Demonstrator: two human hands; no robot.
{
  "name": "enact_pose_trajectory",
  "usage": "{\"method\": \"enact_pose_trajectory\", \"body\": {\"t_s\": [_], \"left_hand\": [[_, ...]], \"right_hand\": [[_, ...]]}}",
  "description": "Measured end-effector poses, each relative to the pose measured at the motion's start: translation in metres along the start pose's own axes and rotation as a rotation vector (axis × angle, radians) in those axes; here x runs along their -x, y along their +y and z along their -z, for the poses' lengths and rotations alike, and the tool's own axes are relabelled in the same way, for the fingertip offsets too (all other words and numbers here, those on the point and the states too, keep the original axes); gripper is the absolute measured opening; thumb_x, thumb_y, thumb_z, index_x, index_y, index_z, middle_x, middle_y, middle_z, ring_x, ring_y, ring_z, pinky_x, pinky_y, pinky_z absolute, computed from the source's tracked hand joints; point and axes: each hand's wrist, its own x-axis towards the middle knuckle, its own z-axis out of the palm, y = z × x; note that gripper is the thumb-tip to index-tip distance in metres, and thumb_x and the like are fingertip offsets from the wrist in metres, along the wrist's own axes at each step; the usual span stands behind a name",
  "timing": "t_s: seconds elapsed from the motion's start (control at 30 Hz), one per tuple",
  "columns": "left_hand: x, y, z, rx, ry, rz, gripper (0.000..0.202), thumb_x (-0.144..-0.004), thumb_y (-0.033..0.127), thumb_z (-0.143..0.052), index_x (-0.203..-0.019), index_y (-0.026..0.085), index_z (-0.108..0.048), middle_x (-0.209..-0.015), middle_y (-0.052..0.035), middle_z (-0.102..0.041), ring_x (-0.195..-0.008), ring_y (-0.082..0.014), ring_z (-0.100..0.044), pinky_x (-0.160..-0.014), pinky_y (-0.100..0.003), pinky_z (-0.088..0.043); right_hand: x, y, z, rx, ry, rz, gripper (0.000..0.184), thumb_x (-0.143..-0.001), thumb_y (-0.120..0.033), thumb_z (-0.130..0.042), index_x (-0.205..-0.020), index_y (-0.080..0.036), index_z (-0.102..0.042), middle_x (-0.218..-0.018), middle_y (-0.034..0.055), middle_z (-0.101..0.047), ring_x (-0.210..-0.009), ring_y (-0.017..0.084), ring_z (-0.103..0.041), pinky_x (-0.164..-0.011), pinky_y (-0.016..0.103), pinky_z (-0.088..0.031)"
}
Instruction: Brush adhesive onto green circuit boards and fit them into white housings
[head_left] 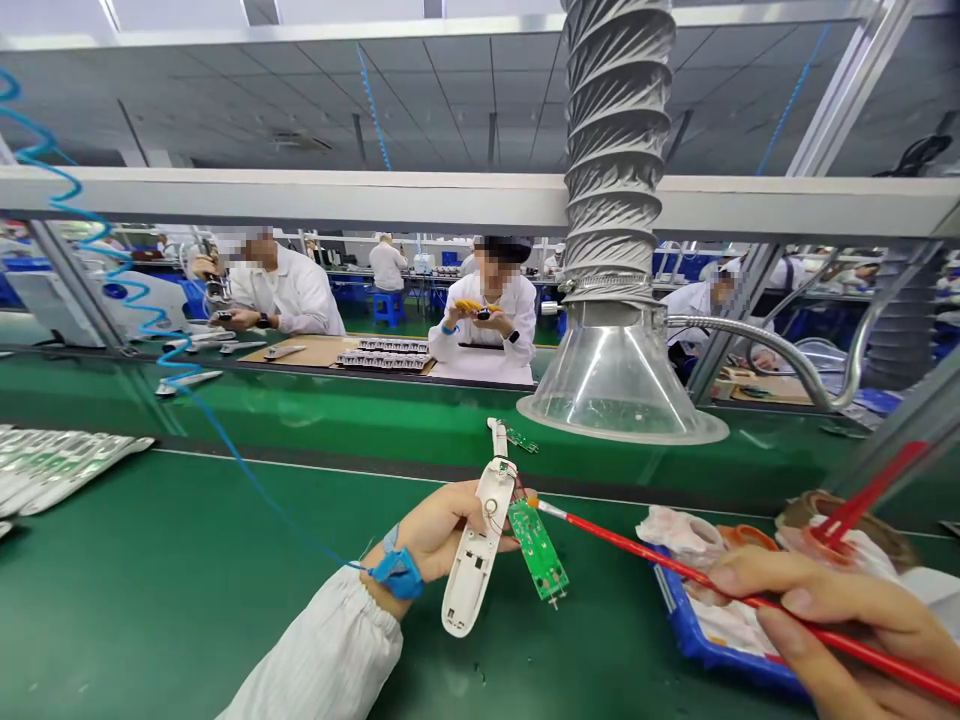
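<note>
My left hand (442,525) is closed around a long white plastic housing (472,575), tilted with its narrow neck pointing away from me. A green circuit board (538,550) hangs beside the housing on its right, joined by thin wires near the top. A blue wrist strap (400,573) with a coiled cord circles my left wrist. Between the fingers and thumb of my right hand (832,610) is a thin red-handled paintbrush (645,553). Its bristle tip is at the upper end of the board, by the wires; whether it touches is hard to tell.
A blue tray (686,635) with wipes and small pots stands at the right. Above the far side hangs a clear extraction hood (622,385) on a grey duct. Several white housings (60,465) lie at the left. Co-workers sit across the green bench (225,590).
</note>
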Motion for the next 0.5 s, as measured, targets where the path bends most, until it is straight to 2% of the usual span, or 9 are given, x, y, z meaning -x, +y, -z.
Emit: {"method": "enact_pose_trajectory", "body": {"t_s": [0.1, 0.23, 0.37, 0.5], "left_hand": [[-0.002, -0.003, -0.003, 0.012, -0.01, 0.038, 0.053, -0.056, -0.006, -0.045, -0.103, 0.007, -0.064, -0.089, -0.0084, -0.064, -0.065, -0.0115, -0.056, -0.076, -0.035, -0.053], [-0.003, -0.004, -0.004, 0.01, -0.011, 0.065, 0.054, -0.055, -0.006, -0.044, -0.103, 0.007, -0.064, -0.092, -0.0095, -0.063, -0.067, -0.0121, -0.057, -0.075, -0.034, -0.053], [-0.002, -0.003, -0.002, 0.02, -0.026, 0.091, 0.055, -0.055, -0.006, -0.045, -0.105, 0.007, -0.063, -0.086, -0.0082, -0.061, -0.066, -0.012, -0.056, -0.075, -0.034, -0.053], [0.0, 0.0, -0.003, 0.03, -0.018, 0.082, 0.057, -0.053, -0.006, -0.045, -0.106, 0.007, -0.063, -0.09, -0.01, -0.061, -0.079, -0.0176, -0.058, -0.074, -0.035, -0.053]], "right_hand": [[-0.003, -0.003, -0.002, 0.016, -0.02, 0.032, 0.02, -0.077, -0.008, -0.055, -0.09, -0.023, -0.05, -0.084, 0.0002, -0.067, -0.079, 0.015, -0.066, -0.081, 0.021, -0.053], [0.004, 0.003, -0.005, 0.033, -0.076, 0.002, 0.02, -0.079, -0.006, -0.052, -0.089, -0.023, -0.049, -0.087, 0.0008, -0.067, -0.085, 0.016, -0.066, -0.078, 0.022, -0.054], [0.011, 0.008, -0.003, 0.063, -0.146, -0.032, 0.019, -0.081, -0.01, -0.052, -0.094, -0.023, -0.049, -0.093, 0.0035, -0.066, -0.09, 0.018, -0.064, -0.081, 0.027, -0.054], [0.006, 0.003, 0.001, 0.075, -0.186, -0.014, 0.015, -0.083, -0.013, -0.051, -0.093, -0.024, -0.049, -0.09, 0.0018, -0.067, -0.086, 0.016, -0.065, -0.083, 0.023, -0.052]]}}
